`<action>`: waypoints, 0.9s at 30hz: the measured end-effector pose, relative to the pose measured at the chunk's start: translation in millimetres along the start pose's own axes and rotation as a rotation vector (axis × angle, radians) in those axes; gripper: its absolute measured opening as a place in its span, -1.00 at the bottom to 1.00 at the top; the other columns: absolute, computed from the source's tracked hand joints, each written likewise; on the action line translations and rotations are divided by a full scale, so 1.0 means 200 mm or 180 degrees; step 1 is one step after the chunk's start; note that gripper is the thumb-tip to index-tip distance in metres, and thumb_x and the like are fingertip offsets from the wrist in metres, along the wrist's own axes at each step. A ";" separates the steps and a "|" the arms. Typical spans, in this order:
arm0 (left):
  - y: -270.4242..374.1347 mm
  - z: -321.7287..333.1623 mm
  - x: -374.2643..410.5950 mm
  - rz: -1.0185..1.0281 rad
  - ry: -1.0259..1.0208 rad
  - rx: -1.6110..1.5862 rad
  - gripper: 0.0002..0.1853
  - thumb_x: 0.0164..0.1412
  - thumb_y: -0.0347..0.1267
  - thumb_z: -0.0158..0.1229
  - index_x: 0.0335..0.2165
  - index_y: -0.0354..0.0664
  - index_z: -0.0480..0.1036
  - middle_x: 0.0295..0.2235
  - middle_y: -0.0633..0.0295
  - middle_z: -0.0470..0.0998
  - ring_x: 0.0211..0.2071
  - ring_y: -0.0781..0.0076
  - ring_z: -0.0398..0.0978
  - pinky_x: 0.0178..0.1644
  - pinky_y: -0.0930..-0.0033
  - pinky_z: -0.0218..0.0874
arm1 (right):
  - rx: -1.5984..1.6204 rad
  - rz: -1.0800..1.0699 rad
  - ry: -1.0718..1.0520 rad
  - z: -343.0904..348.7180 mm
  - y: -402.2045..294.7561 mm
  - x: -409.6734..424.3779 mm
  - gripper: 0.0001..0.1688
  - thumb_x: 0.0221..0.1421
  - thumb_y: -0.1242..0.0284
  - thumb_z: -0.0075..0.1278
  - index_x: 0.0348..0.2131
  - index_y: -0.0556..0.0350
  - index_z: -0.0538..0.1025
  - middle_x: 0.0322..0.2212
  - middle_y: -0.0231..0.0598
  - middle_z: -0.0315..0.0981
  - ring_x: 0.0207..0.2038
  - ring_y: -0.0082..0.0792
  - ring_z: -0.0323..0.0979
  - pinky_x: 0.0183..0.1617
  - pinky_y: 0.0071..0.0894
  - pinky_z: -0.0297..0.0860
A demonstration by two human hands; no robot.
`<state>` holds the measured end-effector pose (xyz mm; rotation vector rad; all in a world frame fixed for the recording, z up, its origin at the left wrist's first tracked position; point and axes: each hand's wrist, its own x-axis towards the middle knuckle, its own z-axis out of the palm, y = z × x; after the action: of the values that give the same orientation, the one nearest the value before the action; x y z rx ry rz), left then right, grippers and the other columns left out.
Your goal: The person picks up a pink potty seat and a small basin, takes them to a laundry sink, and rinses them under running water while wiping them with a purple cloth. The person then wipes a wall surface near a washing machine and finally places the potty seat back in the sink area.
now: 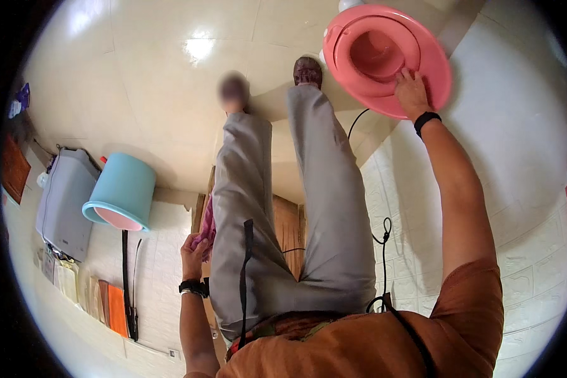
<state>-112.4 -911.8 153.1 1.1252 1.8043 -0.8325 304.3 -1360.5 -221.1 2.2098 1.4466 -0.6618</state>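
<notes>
My right hand (412,92) touches the inner rim of a pink plastic child's rocking or bath-type seat (434,71) at the upper right; the exact kind of seat cannot be told. Its fingertips rest by the round opening, and whether they grip the rim is unclear. A black band circles that wrist. Low at the left, beside my trouser leg, my left hand (193,250) is closed on a purple cloth (209,227), which is partly hidden behind the leg.
A light blue plastic bucket (123,184) with something pink inside stands at the left, next to a grey appliance (68,203). Black cords (384,255) hang by my right leg. White brick-patterned panels (515,264) cover the wall at the right. Shoes are on the tiled floor (146,94).
</notes>
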 end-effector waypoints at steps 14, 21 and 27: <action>-0.02 -0.03 0.13 0.0111 -0.0169 -0.0054 -0.83 0.18 -0.49 0.14 -0.21 -0.26 0.47 -0.36 0.34 0.53 -0.39 0.58 0.45 -0.27 0.52 0.32 | 0.1587 0.0575 -0.0357 -0.50 -0.29 -0.24 -0.83 0.00 0.46 0.05 -0.37 0.11 0.62 -0.24 -0.21 0.46 -0.01 -0.19 0.30 0.01 -0.08 0.23; -0.08 -0.06 0.23 0.0265 -0.0198 -0.0332 -0.82 0.17 -0.44 0.22 -0.22 -0.17 0.48 -0.49 0.40 0.52 -0.60 0.68 0.38 -0.60 0.57 0.13 | 0.3277 0.2225 0.0416 -0.55 -0.43 0.20 -0.61 0.04 0.23 0.09 -0.41 0.27 0.57 -0.33 0.14 0.52 -0.21 0.07 0.45 -0.06 -0.01 0.33; -0.11 -0.09 0.22 -0.0015 -0.0110 -0.0491 -0.81 0.16 -0.54 0.16 -0.20 -0.27 0.48 -0.33 0.32 0.54 -0.33 0.57 0.48 -0.20 0.51 0.35 | 0.3920 0.2957 0.0493 -0.34 -0.41 0.63 -0.47 0.00 0.08 0.08 -0.38 0.27 0.61 -0.38 0.21 0.54 -0.19 0.14 0.49 -0.03 0.04 0.35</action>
<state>-150.1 -888.6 123.8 1.0019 1.8102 -0.6985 283.7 -1199.7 -248.9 3.3966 -0.2940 -1.1705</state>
